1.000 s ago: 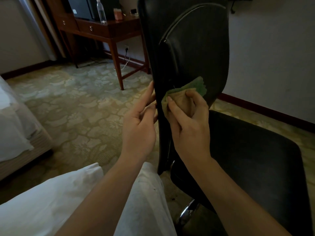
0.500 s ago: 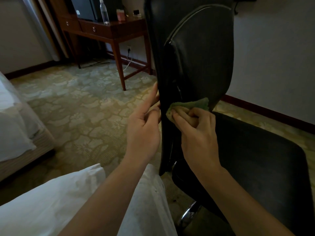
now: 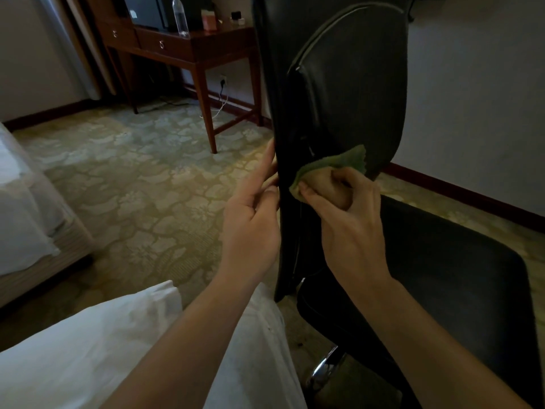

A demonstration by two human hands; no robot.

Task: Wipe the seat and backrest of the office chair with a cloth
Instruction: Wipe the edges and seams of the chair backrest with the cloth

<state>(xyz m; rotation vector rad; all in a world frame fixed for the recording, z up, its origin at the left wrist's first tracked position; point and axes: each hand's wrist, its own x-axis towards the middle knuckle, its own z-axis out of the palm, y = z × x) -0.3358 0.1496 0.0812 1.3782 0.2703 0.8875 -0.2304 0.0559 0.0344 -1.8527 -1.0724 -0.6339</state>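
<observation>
A black leather office chair stands right in front of me, its tall backrest (image 3: pixel 348 84) seen edge-on and its seat (image 3: pixel 448 270) stretching to the right. My right hand (image 3: pixel 345 214) grips a bunched green cloth (image 3: pixel 339 163) and presses it against the lower front of the backrest, just above the seat. My left hand (image 3: pixel 250 219) rests with straight fingers against the backrest's left edge, steadying it from behind.
A dark wooden desk (image 3: pixel 188 45) with a water bottle (image 3: pixel 180 16) stands at the back left on patterned carpet (image 3: pixel 141 184). A bed edge (image 3: pixel 29 219) lies at far left. White bedding or clothing (image 3: pixel 88 355) fills the bottom left. The chair's chrome column (image 3: pixel 324 367) shows below the seat.
My right hand slid the cloth down the backrest to its base, then back up a little. My left hand stayed on the backrest's edge.
</observation>
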